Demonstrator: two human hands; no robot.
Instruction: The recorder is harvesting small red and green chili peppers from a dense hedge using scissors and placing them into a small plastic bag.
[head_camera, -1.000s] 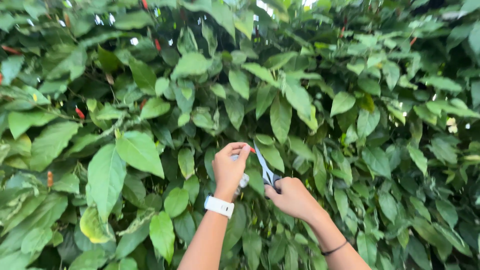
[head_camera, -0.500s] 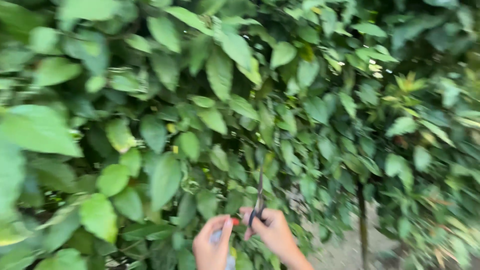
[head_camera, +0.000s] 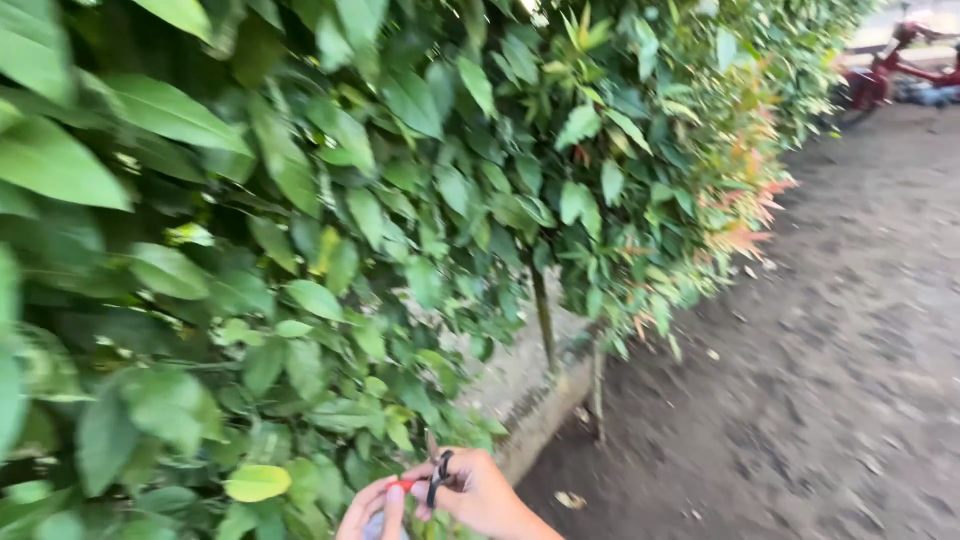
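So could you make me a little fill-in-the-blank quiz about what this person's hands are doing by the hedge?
1. The right hand holds a pair of black-handled ____.
2. The left hand pinches a small thing coloured ____.
3. Both hands are low in the picture beside the leafy green ____.
4. Right of the concrete kerb, the ground is bare ____.

Missing words: scissors; red; hedge; dirt

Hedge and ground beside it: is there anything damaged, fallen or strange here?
Nothing stands out. The hedge is leafy, reddish at its far tips. The dirt path has a few fallen leaves. The right hand holds small scissors; the left hand pinches something small and red.
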